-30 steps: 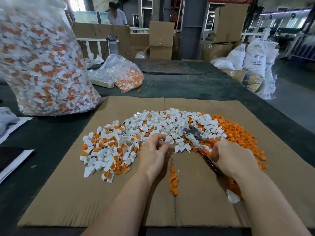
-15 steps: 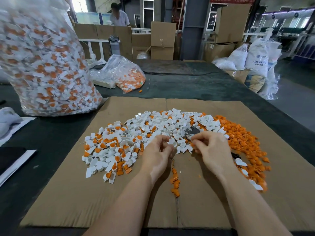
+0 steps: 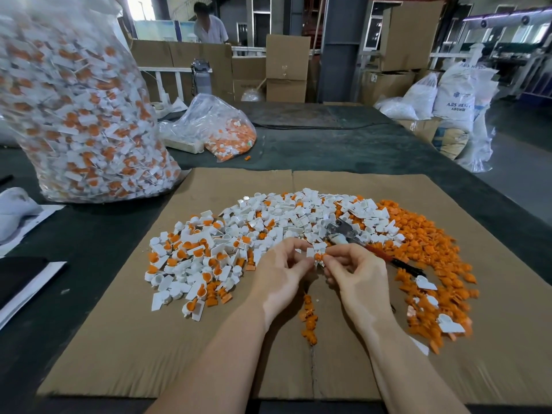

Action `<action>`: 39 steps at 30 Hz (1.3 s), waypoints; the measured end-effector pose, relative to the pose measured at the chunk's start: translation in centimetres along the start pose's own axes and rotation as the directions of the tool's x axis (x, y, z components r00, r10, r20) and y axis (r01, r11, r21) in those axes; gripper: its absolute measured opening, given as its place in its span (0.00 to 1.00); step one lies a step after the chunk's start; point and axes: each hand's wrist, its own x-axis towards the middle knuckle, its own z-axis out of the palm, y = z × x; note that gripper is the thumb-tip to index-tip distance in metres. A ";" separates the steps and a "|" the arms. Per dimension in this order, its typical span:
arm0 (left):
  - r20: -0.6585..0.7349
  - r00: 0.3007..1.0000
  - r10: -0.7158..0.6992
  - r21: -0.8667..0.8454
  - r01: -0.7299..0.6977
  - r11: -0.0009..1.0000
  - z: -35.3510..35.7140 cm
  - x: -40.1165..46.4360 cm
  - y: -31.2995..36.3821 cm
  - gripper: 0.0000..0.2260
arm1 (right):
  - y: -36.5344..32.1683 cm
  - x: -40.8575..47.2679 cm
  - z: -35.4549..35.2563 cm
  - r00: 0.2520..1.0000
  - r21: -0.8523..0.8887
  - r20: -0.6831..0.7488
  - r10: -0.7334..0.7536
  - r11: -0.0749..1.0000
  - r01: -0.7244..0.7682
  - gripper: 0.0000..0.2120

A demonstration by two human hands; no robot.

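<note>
Head: left hand (image 3: 280, 273), right hand (image 3: 358, 276) pinch cap (image 3: 318, 256) w/ pliers (image 3: 343, 233) just behind.

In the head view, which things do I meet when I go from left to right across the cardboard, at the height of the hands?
white pieces with orange inserts → left hand → small white and orange piece, pinched by both hands → right hand → heap of loose orange pieces
</note>
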 end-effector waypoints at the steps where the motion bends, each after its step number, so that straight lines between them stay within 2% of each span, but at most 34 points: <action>1: 0.000 1.000 -0.002 -0.006 0.002 1.000 0.0 0.0 0.0 0.09 | 0.1 -0.1 0.1 0.999 -0.064 -0.012 -0.040 0.997 0.039 0.06; 5: 0.005 1.000 0.001 -0.022 -0.001 1.000 0.0 0.0 -0.2 0.08 | 0.1 -0.6 0.5 0.981 -0.270 -0.013 -0.191 0.946 0.181 0.07; 14: -0.003 0.999 0.033 0.064 -0.033 0.997 0.3 -0.1 -0.3 0.03 | 0.6 -0.7 0.8 0.961 -0.358 -0.003 -0.276 0.898 0.257 0.02; 17: 0.004 1.000 0.000 0.041 0.000 0.999 0.2 -0.1 -0.2 0.04 | 0.7 -0.5 0.7 0.970 -0.322 0.019 -0.243 0.917 0.236 0.03; 19: 0.021 0.999 -0.034 0.000 0.034 0.999 0.1 0.0 -0.1 0.03 | 0.6 -0.3 0.5 0.981 -0.222 0.025 -0.192 0.956 0.193 0.04; 21: 0.039 0.998 -0.043 -0.045 0.045 0.998 0.0 0.0 -0.1 0.05 | 0.5 -0.4 0.3 0.987 -0.124 0.037 -0.157 0.979 0.160 0.07; 23: 0.044 0.998 -0.042 -0.086 0.045 0.995 -0.1 0.0 -0.1 0.07 | 0.5 -0.4 0.1 0.981 -0.091 0.066 -0.182 0.978 0.188 0.11; 28: 0.058 0.998 -0.027 -0.112 0.033 0.993 -0.4 -0.1 -0.2 0.10 | 0.3 -0.3 0.0 0.967 -0.101 0.165 -0.194 0.972 0.212 0.17; 39: 0.072 0.997 -0.020 -0.085 0.026 0.996 -0.5 -0.2 0.1 0.09 | 0.2 -0.3 0.1 0.957 -0.179 0.130 -0.261 0.943 0.281 0.13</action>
